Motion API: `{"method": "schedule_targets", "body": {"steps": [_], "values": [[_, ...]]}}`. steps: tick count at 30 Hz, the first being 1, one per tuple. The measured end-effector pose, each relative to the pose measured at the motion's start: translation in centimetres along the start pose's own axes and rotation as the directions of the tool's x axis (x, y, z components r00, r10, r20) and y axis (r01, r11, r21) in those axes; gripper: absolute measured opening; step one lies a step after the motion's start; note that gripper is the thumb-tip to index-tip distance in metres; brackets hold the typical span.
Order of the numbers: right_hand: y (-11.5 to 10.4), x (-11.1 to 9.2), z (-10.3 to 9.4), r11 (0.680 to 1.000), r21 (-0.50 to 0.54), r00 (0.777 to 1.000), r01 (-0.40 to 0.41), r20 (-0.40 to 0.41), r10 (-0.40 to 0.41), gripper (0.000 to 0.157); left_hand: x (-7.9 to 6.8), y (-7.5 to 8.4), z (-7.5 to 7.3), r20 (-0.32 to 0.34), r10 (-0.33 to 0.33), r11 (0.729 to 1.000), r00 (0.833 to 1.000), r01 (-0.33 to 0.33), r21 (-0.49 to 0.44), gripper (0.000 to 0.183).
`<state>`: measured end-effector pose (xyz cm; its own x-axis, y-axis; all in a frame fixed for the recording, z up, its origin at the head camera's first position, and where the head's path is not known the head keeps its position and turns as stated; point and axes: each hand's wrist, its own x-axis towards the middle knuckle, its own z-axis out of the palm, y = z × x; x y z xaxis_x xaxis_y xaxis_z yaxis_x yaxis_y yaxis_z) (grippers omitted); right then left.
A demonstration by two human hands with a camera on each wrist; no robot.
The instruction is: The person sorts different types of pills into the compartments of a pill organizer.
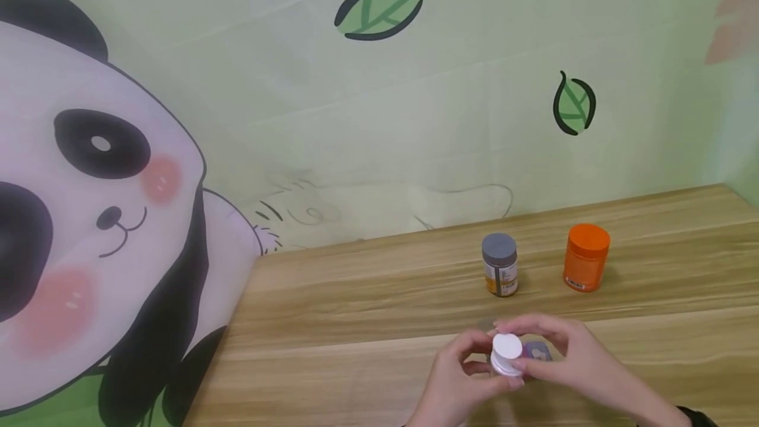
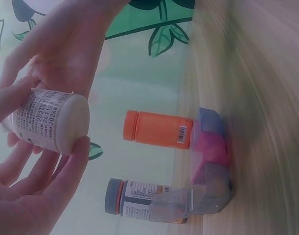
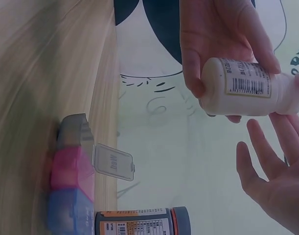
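Both hands hold a white pill bottle [image 1: 506,351] upright above the table. The left hand [image 1: 459,377] grips the body, its fingertips low near the base in the left wrist view. At the top, the right hand [image 1: 557,348] pinches the white cap [image 3: 290,95] between thumb and fingers. Printed text and a barcode show on the bottle's label [image 3: 247,81]. Beyond the hands stands a pill organizer [image 2: 210,149] with blue, pink and grey compartments. The grey compartment's clear lid [image 3: 114,162] stands open. In the head view the hands partly hide the organizer.
A bottle with a grey cap [image 1: 500,265] stands farther back on the wooden table [image 1: 356,308]. To its right is an orange bottle [image 1: 586,259]. Behind the table hangs a pale green backdrop [image 1: 379,130] with a panda and leaves.
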<state>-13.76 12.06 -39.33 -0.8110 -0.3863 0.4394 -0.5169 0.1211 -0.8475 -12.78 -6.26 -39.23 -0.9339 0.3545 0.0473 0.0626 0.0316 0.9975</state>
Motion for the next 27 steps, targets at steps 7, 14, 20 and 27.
{"method": "schedule_targets", "body": {"steps": [7, 14, 20, 27], "values": [[-0.1, -0.2, -0.3, 0.999, 0.01, 0.998, -0.041, 0.048, 0.04, 0.036, 0.0, -0.1, -0.1, 0.055, 0.02, 0.998, 0.998, -0.017, -0.056, 0.04], [-0.1, -0.2, -0.6, 0.997, 0.056, 0.995, -0.045, 0.094, 0.039, 0.034, -0.1, 0.2, 0.0, 0.075, 0.043, 0.997, 0.996, -0.038, -0.072, 0.038], [0.2, -0.3, -1.2, 0.998, 0.056, 0.989, 0.022, 0.143, -0.03, 0.038, -0.3, 0.4, -0.1, 0.135, 0.009, 0.991, 0.991, 0.009, -0.134, 0.036], [0.0, -0.4, -1.3, 0.999, 0.054, 0.989, 0.007, 0.146, -0.015, 0.038, -0.4, 0.5, -0.1, 0.163, -0.009, 0.985, 0.987, 0.037, -0.168, 0.037]]}}
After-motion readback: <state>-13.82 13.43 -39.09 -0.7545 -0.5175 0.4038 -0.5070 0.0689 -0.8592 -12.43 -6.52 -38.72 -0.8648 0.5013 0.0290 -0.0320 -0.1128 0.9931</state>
